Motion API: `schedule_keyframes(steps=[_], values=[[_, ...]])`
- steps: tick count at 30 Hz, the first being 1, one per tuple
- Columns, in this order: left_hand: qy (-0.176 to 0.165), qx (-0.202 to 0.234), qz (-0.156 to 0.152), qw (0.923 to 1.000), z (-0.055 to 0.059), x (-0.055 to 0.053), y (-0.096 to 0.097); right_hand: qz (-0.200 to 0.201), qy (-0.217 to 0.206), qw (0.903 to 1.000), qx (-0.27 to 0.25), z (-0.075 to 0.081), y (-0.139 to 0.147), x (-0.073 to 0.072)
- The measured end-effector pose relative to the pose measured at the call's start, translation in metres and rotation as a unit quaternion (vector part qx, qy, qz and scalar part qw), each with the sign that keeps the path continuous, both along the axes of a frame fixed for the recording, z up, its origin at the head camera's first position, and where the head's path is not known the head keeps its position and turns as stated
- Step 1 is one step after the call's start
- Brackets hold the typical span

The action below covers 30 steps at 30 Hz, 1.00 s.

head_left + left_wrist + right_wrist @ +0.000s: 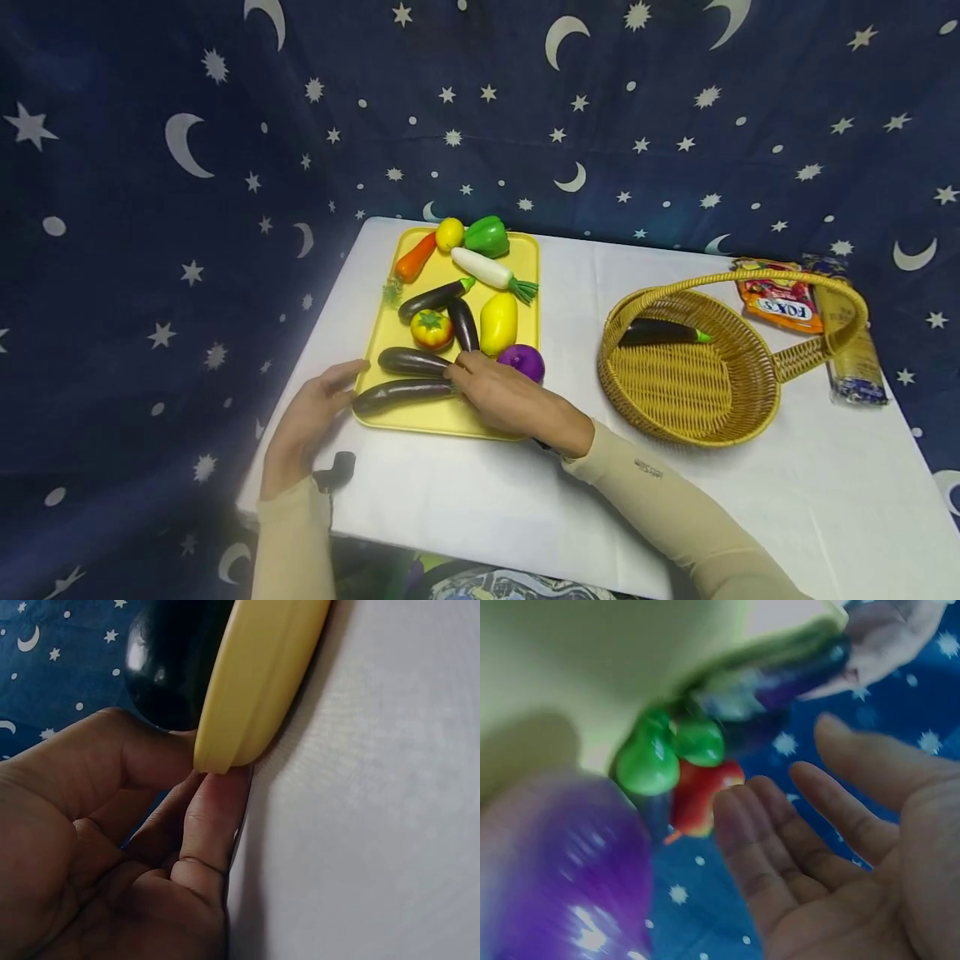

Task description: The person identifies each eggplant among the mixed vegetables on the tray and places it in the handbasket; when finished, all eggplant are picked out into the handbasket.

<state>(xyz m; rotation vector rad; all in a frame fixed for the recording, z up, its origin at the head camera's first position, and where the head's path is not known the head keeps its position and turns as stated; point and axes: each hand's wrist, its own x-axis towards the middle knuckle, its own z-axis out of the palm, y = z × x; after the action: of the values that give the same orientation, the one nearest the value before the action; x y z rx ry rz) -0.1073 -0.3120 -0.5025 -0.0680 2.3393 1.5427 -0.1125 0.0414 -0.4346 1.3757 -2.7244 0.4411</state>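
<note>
My left hand (311,417) holds the near left corner of a yellow tray (442,425); in the left wrist view thumb and fingertips meet at its rim. Right above that corner lies the end of a long dark eggplant (405,396). Another eggplant (408,362) lies behind it. My right hand (510,396) is over the tray's near right part, covering the inner ends of those eggplants in the head view. In the right wrist view its fingers are extended with nothing between them and the thumb. Close by are a purple round vegetable (521,363) and a tomato (432,330).
Also on the tray are two more eggplants (435,300), a yellow mango (499,325), white radish (483,268), carrot (415,258), lemon (449,234) and green pepper (487,237). Rightward stands a handled wicker basket (615,375) containing an eggplant (660,332), with snack packs (783,304) behind.
</note>
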Motion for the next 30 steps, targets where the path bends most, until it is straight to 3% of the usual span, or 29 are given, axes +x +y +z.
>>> schedule_keyframes(steps=[8, 24, 30], values=[[0.026, -0.018, -0.012, 0.9994, 0.003, -0.001, -0.002, -0.002, 0.039, 0.9988, 0.029, -0.016, -0.002, 0.001], [0.020, -0.012, -0.014, 0.9996, -0.003, 0.001, -0.003, -0.044, 0.090, 0.9904, 0.095, -0.016, -0.036, 0.003], [0.027, -0.021, -0.017, 0.9993, -0.003, -0.001, -0.002, -0.065, 0.086, 0.9881, 0.109, -0.018, -0.043, 0.001]])
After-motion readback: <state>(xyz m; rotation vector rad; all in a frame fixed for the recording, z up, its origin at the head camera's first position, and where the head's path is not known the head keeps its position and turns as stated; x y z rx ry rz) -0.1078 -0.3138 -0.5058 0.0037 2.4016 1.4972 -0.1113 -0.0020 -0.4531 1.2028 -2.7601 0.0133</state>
